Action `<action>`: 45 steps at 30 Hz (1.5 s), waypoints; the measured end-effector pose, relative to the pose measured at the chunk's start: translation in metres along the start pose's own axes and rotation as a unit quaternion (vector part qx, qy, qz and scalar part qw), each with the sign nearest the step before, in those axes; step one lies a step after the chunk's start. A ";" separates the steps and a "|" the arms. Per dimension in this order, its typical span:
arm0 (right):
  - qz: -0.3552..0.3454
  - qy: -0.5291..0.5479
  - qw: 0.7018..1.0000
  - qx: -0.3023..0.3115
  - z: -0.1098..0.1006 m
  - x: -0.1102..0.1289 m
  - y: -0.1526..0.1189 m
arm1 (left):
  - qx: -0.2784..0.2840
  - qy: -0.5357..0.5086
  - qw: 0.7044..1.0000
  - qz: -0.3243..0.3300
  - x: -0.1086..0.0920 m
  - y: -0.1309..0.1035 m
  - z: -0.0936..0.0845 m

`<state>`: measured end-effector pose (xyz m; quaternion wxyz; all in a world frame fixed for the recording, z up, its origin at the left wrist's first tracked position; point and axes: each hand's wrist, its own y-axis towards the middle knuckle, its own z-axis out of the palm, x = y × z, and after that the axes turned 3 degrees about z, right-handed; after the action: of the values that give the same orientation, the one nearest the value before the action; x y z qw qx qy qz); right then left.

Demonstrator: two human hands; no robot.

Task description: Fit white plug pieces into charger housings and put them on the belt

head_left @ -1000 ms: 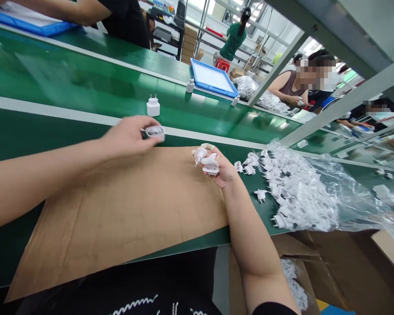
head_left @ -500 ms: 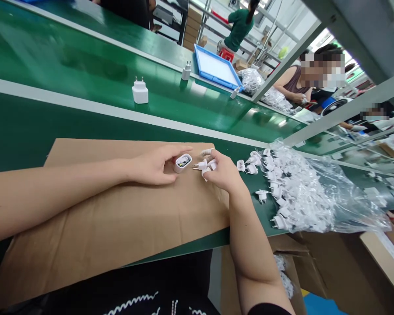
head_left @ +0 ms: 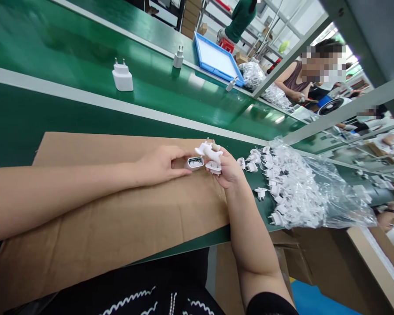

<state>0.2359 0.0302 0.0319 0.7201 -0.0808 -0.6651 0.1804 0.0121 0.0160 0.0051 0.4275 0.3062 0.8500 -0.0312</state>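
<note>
Above the brown cardboard sheet [head_left: 118, 214], my left hand [head_left: 160, 166] grips a white charger housing [head_left: 191, 163] between thumb and fingers. Its open end faces right and shows parts inside. Close beside it, my right hand [head_left: 230, 168] is closed around several white plug caps [head_left: 213, 167]; at least one has metal pins pointing up. How many it holds I cannot tell, as the fingers hide some. More loose plug caps [head_left: 252, 166] lie on the green bench just right of the right hand.
A clear plastic bag [head_left: 344, 197] spills a heap of white plug caps [head_left: 295, 192] on the right. Assembled chargers [head_left: 122, 78] stand on the green conveyor belt [head_left: 85, 65], near a blue tray [head_left: 213, 72]. A metal post [head_left: 292, 57] rises at right. Other people work beyond.
My left hand has moved right with the housing, closer to my right hand. The plug caps in my right hand have turned, and that hand has rolled palm-up. Chargers on the belt have shifted left.
</note>
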 end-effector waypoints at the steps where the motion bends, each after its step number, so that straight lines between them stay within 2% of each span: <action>1: -0.016 -0.023 1.000 -0.001 0.001 -0.002 -0.001 | -0.001 0.001 1.000 0.004 -0.001 0.000 0.000; 4: -0.075 -0.116 0.990 -0.027 0.004 -0.002 -0.005 | -0.014 0.000 1.000 -0.003 -0.003 0.000 -0.003; 6: -0.109 -0.196 0.973 -0.052 0.006 0.000 -0.010 | -0.027 -0.005 1.000 -0.009 -0.002 -0.002 -0.005; 10: -0.209 -0.293 0.928 -0.090 0.011 0.003 -0.019 | -0.031 -0.024 0.999 -0.024 -0.001 -0.002 -0.006; 14: -0.295 -0.370 0.877 -0.084 0.015 -0.003 -0.024 | -0.021 -0.035 0.998 -0.044 -0.002 -0.001 -0.004; 22: -0.315 -0.510 0.798 -0.067 0.021 -0.001 -0.030 | -0.018 -0.023 0.998 -0.050 -0.001 0.000 -0.002; 25: -0.309 -0.563 0.763 -0.080 0.025 0.004 -0.032 | -0.036 0.022 0.999 0.003 0.002 -0.003 0.002; 27: -0.292 -0.581 0.755 -0.087 0.028 0.007 -0.032 | -0.049 0.095 0.993 0.042 0.005 -0.004 0.006; 30: -0.263 -0.569 0.774 -0.087 0.030 0.013 -0.030 | -0.056 0.199 0.977 0.058 0.008 -0.006 0.011; 34: -0.217 -0.479 0.846 -0.086 0.025 0.007 -0.023 | -0.065 0.224 0.970 0.067 0.007 -0.008 0.013; 36: -0.183 -0.386 0.901 -0.080 0.021 -0.002 -0.017 | -0.060 0.184 0.979 0.066 0.004 -0.006 0.010; 38: -0.126 -0.242 0.960 -0.055 0.017 -0.009 -0.009 | -0.032 0.102 0.993 0.042 0.004 0.000 0.004; 40: -0.075 -0.084 0.993 -0.046 0.014 -0.010 0.000 | -0.027 0.030 0.999 -0.008 0.007 0.011 -0.006; 42: -0.025 0.064 0.996 -0.052 0.009 -0.003 0.005 | -0.076 0.025 0.994 -0.072 0.016 0.029 -0.020; 43: 0.001 0.140 0.989 -0.053 0.006 0.002 0.006 | -0.114 0.046 0.987 -0.103 0.023 0.040 -0.028; 45: 0.049 0.296 0.952 -0.054 -0.003 0.014 0.005 | -0.175 0.104 0.965 -0.163 0.037 0.065 -0.047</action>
<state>0.2387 0.0402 0.0427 0.8696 -0.2019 -0.4261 0.1467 -0.0023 0.1015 0.0202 0.3732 0.0853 0.9203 0.0809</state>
